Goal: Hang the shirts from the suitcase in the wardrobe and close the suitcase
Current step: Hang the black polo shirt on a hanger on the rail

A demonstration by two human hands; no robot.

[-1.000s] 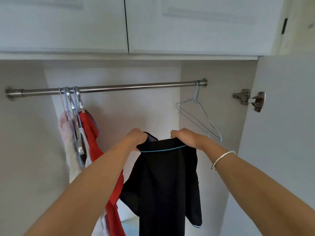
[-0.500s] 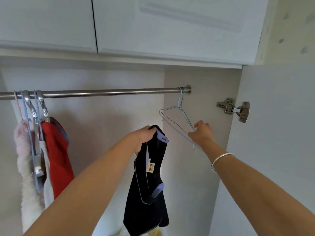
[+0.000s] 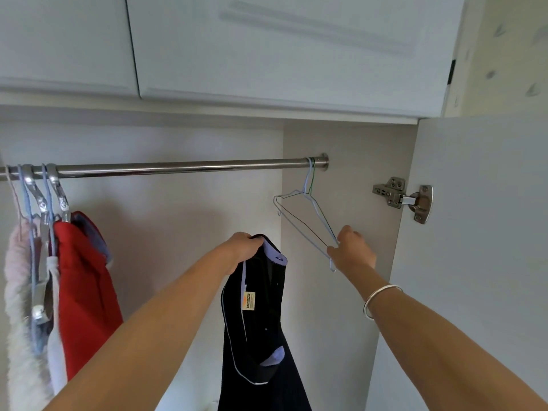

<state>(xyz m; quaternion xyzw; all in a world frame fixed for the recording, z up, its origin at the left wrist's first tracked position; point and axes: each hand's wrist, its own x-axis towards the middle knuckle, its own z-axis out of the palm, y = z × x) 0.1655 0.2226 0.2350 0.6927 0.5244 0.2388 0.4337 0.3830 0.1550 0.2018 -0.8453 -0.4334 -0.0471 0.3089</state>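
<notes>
Left hand (image 3: 243, 247): fingers curled tight, gripping the black shirt (image 3: 261, 336) at its collar. Right hand (image 3: 351, 252): fingers and thumb closed on the lower right corner of a pale blue wire hanger (image 3: 299, 215), which is hooked over the rail (image 3: 178, 167) at its far right end. A silver bracelet (image 3: 381, 295) sits on the right wrist.

The shirt hangs limp and folded lengthwise from the left hand, below the rail and just left of the hanger, not touching it. It shows lilac collar lining, thin pale piping and a yellow label inside the neck.

Wardrobe (image 3: 166, 238): the right door (image 3: 474, 232) stands open, its hinge (image 3: 403, 198) exposed. At the rail's left end, bunched together on hangers, are a red garment (image 3: 83, 292) and a pale fluffy garment (image 3: 20, 321). The middle of the rail is bare.
</notes>
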